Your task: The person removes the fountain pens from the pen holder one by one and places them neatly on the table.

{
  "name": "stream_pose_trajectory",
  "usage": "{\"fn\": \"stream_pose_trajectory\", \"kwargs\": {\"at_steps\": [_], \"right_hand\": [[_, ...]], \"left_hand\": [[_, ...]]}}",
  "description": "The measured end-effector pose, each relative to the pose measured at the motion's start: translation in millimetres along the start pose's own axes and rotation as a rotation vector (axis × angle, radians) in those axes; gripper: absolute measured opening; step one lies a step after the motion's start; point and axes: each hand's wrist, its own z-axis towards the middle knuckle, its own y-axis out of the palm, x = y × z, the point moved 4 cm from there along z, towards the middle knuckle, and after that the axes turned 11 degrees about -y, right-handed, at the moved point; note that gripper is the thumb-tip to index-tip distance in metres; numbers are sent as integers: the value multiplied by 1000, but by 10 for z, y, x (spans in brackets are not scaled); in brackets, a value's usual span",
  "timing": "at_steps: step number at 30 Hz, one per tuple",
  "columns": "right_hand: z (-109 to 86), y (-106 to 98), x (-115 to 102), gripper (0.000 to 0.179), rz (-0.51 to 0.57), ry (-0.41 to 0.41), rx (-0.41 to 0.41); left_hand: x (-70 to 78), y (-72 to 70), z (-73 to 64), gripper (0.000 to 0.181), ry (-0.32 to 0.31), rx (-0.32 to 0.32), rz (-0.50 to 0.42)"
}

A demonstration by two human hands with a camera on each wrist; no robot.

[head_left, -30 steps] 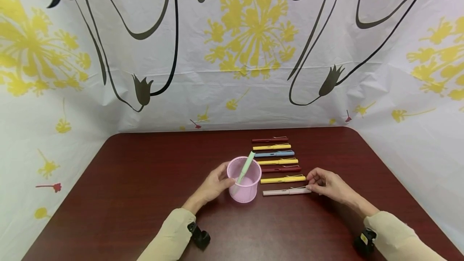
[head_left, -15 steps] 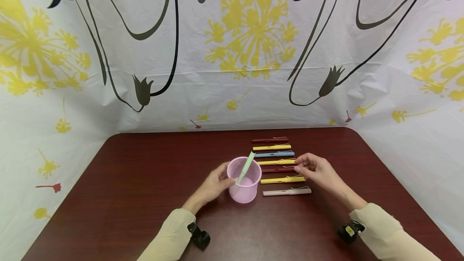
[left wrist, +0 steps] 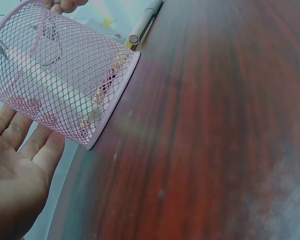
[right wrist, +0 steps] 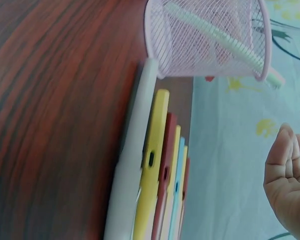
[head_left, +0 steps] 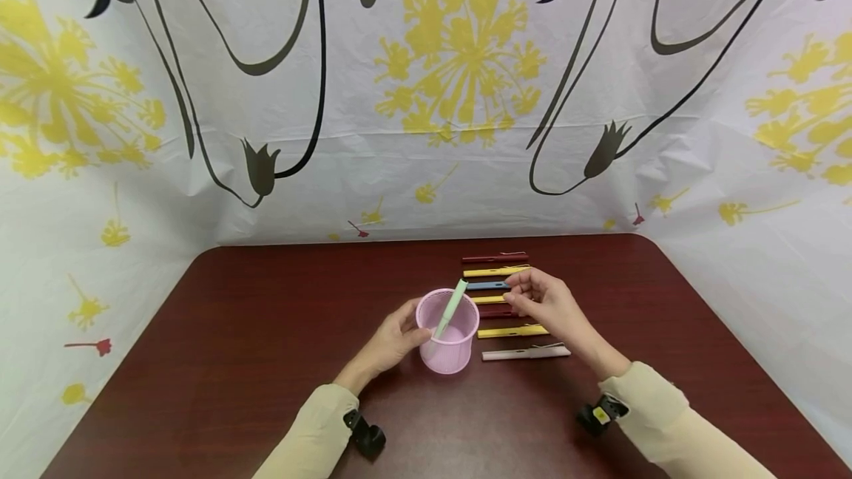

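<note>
My left hand (head_left: 391, 340) holds a pink mesh pen cup (head_left: 447, 357) from its left side, thumb near the rim and fingers round the back. Inside the cup leans a light green pen (head_left: 452, 307), its upper end above the rim. In the left wrist view the fingers (left wrist: 35, 142) lie along the mesh. My right hand (head_left: 549, 307) hovers over the row of pens, fingers loosely bent and holding nothing; the right wrist view shows that hand (right wrist: 292, 175) raised apart from them. Beneath it, a blue pen (head_left: 487, 285), a yellow pen (head_left: 489, 300) and a dark red pen (head_left: 495, 313) are partly hidden.
Nearest in the row lies a white pen (head_left: 526, 353), with another yellow pen (head_left: 512, 332) behind it. At the far end are a yellow pen (head_left: 492, 272) and a dark red pen (head_left: 494, 258). The dark red-brown table (head_left: 299, 287) meets a patterned cloth (head_left: 399, 191) at its back edge.
My right hand has left the white pen's right end and moved left and away from me over the row. The left hand, cup and pens stay where they were.
</note>
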Motion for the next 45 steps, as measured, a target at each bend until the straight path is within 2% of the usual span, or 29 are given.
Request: {"fn": "stream_pose_trajectory", "kwargs": {"at_steps": [7,19,24,27,35,45], "right_hand": [[118,158,-68,22,-11,-20,27],[272,399,-83,27,-16,54,48],[314,465,-70,27,-22,71,48],[326,491,-67,26,-26,73,49],[354,500,-90,22,-51,43,67],[376,515,-85,20,-46,34,47]], "left_hand": [[1,0,-2,58,6,-4,-1],[-12,-2,-4,61,19,-12,-6],[-15,1,-4,57,1,-6,0],[-17,0,-6,58,-5,-3,4],[-5,3,-10,56,32,-15,-6],[-3,10,-11,58,37,-21,-11]]}}
